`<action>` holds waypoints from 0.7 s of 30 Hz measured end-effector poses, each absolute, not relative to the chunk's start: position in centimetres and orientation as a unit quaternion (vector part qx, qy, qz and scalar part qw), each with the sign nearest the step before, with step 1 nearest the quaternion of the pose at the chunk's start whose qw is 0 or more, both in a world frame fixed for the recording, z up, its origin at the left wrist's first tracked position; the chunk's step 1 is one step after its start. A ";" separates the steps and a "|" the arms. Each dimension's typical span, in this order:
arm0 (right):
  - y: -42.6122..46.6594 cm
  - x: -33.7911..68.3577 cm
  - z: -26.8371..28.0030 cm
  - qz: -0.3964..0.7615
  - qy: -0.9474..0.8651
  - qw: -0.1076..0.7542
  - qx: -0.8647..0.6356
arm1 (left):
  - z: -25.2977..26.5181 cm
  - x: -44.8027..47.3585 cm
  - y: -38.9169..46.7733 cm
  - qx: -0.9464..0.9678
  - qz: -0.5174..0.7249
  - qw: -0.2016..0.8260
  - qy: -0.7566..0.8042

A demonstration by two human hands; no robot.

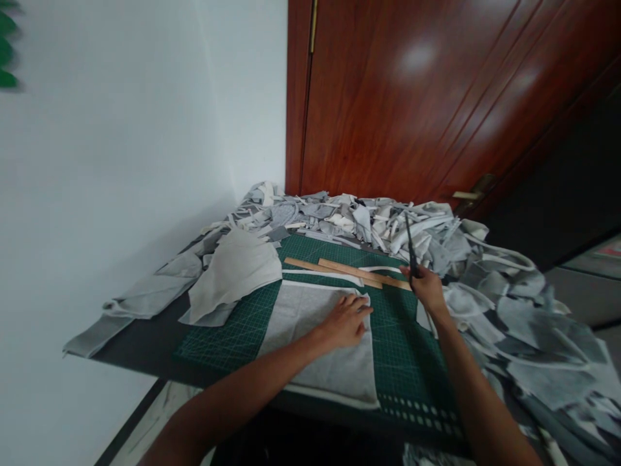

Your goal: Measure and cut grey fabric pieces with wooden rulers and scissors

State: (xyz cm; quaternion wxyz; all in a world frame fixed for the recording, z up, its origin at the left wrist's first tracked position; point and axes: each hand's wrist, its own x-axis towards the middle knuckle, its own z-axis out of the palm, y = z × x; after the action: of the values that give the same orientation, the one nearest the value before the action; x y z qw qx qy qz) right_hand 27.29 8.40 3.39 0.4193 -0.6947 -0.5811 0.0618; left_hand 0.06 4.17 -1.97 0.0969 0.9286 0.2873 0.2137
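On the green cutting mat (pixel 402 362) lies a roughly rectangular pale grey sheet (pixel 320 375), cloth or leather. My left hand (pixel 347 318) rests on its upper right part, fingers stretched out and holding nothing. To the right, my right hand (pixel 427 288) is closed around what looks like dark scissors (pixel 411 249), long blades together and pointing up and away; the handles are mostly hidden by the fingers. Two wooden rulers (pixel 359 272) cross just beyond the sheet. A narrow white strip (pixel 320 277) runs along the sheet's far edge.
Larger pale pieces (pixel 237 272) lie on the mat's left. Heaped grey and white scraps (pixel 349 217) line the table's back, and more scraps (pixel 538 330) cover the right side. Behind stand a white wall (pixel 145 129) and a brown wooden door (pixel 412 97) with a handle (pixel 473 194).
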 end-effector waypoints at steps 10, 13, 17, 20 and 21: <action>2.0 37.3 2.5 -0.029 -0.559 0.005 -0.829 | -0.2 -0.5 5.6 0.916 0.261 0.102 0.287; 1.5 36.6 3.6 -0.015 -0.578 -0.031 -0.815 | 0.2 -1.0 6.4 0.905 0.264 0.082 0.324; 1.5 34.2 4.6 -0.014 -0.585 -0.028 -0.810 | 0.1 -2.1 8.1 0.872 0.249 0.042 0.420; 2.3 30.4 5.1 -0.021 -0.630 0.010 -0.776 | -0.2 -3.3 9.7 0.844 0.235 0.031 0.481; 2.8 28.7 5.2 -0.021 -0.663 0.041 -0.747 | -0.3 -3.6 10.2 0.838 0.233 0.030 0.493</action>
State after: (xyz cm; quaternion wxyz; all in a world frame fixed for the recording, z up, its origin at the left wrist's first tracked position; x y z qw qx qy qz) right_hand 28.70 2.77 5.23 0.0409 -0.7468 -0.6634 -0.0213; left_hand -3.63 10.17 -0.34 0.0297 0.8379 0.4928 0.2327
